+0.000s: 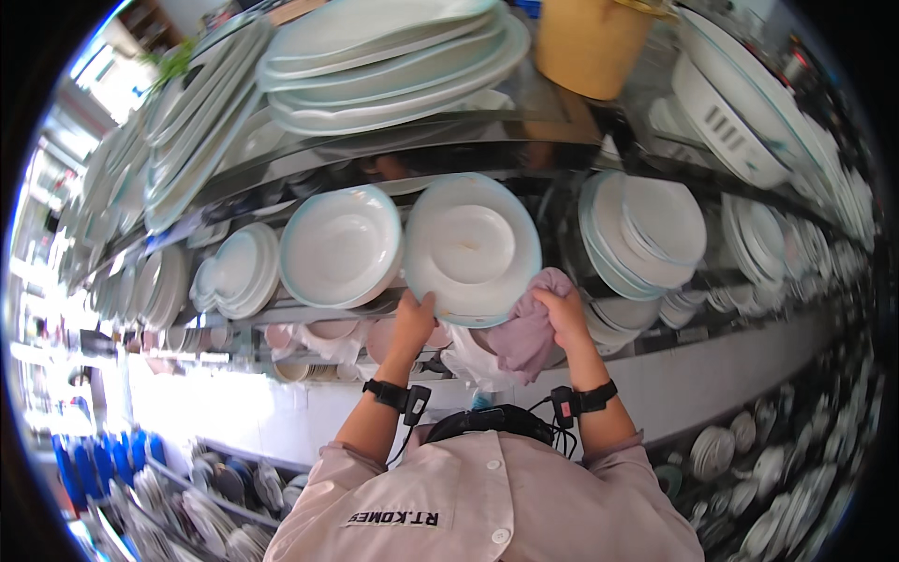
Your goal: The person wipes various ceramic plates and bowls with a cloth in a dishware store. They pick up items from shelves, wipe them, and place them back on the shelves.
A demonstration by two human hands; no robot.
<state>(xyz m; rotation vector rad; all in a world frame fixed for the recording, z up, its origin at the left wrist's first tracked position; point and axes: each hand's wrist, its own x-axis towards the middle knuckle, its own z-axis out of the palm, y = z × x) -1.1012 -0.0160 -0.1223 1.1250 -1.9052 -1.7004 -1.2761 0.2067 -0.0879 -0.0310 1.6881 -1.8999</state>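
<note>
My left hand point(415, 319) grips the near left rim of a white ceramic plate point(474, 274) with a pale blue edge. The plate is tilted towards me, and its round centre bears a faint brownish mark. A bunched mauve cloth point(528, 327) is in my right hand point(564, 309), pressed against the plate's near right rim. Directly left of this plate stands a deep white dish point(340, 246) with the same blue edge. The fingers behind the plate are hidden.
Large oval platters point(393, 63) are stacked on the glass shelf above, beside a yellow pot point(593, 46). White bowls point(660, 218) sit to the right, small scalloped plates point(235, 274) to the left. Pinkish bowls point(330, 330) lie on a lower shelf. More crockery point(713, 453) lines racks behind me.
</note>
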